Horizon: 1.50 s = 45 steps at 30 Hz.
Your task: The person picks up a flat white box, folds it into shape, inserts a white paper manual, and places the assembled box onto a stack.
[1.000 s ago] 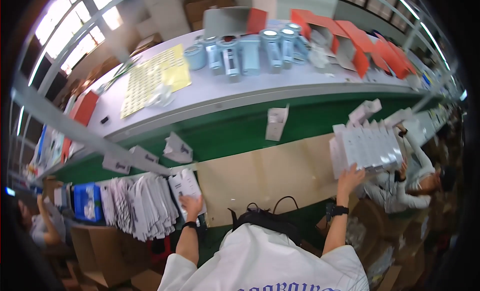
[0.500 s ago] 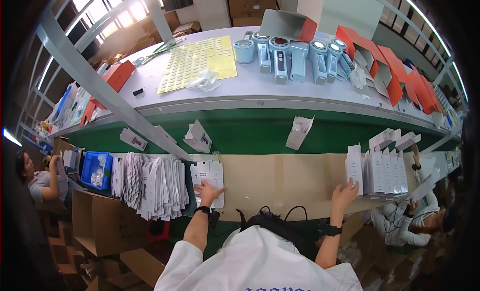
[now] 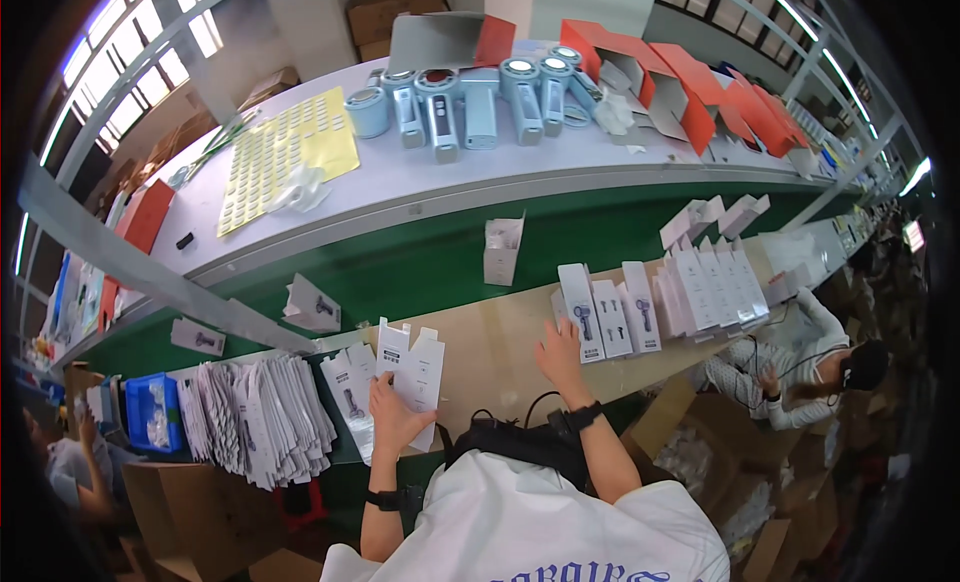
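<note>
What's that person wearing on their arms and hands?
No gloves: the left hand and right hand are bare. Each wrist has a black band with a small dark block attached. The forearms are uncovered, and the shirt's white sleeves are short.

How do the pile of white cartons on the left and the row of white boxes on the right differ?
The pile holds cartons folded flat; the row holds boxes opened into shape. The pile lies beside the blue bin; the row stands by the right hand. Both are white with dark printing.
</note>
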{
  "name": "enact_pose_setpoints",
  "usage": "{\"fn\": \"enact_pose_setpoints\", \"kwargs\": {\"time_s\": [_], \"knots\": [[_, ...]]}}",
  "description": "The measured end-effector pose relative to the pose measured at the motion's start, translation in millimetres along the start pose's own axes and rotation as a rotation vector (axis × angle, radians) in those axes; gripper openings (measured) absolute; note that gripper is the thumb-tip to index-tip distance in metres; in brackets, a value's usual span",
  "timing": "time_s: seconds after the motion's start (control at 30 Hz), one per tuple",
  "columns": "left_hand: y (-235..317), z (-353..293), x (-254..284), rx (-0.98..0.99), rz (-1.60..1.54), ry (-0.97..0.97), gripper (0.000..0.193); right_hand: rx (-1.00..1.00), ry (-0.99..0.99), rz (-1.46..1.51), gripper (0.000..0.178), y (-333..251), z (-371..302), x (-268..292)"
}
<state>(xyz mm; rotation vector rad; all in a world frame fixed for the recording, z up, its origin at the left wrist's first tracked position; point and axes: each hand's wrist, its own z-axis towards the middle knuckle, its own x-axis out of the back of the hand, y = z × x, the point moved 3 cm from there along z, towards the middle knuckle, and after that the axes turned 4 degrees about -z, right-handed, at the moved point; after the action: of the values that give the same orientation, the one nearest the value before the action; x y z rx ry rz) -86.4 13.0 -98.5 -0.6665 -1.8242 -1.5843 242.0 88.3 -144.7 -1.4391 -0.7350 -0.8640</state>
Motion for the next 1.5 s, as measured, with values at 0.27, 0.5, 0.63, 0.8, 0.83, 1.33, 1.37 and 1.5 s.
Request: {"fn": "enact_pose_setpoints", "kwargs": {"time_s": [0.27, 0.5, 0.63, 0.8, 0.83, 1.33, 1.37, 1.5], "knots": [[44.0, -2.5, 24.5, -0.127, -0.091, -0.099, 0.101, -0.065, 0.071, -0.757, 0.064, 129.7, 5.8, -24.2], [89.6, -11.1, 41.2, -0.199, -0.120, -0.101, 0.099, -0.256, -0.018, 0.111, 0.056, 69.3, 4.9, 10.9], [120.6, -11.1, 32.2, -0.371, 0.018, -0.194, 0.100, -0.336, -0.696, 1.678, 0.049, -65.6, -17.7, 61.5], [127.2, -10.8, 29.1, -0.543, 0.080, -0.304, 0.104, -0.057, -0.993, 1.442, 0.044, -93.6, -24.2, 67.3], [127.6, -10.7, 30.0, -0.554, 0.030, -0.328, 0.106, -0.049, -1.037, 1.458, 0.045, -94.6, -23.7, 66.9], [132.7, -3.5, 25.7, -0.663, -0.135, -0.247, 0.105, -0.163, -0.953, 1.095, 0.053, -91.4, -13.5, 74.5], [128.7, -1.9, 23.7, -0.650, -0.207, -0.198, 0.099, -0.268, -0.970, 1.136, 0.055, -86.3, -11.9, 71.4], [115.4, 0.4, 18.1, -0.296, -0.135, 0.171, 0.104, -0.192, -0.929, 2.083, 0.064, -115.0, -26.4, 98.8]]}}
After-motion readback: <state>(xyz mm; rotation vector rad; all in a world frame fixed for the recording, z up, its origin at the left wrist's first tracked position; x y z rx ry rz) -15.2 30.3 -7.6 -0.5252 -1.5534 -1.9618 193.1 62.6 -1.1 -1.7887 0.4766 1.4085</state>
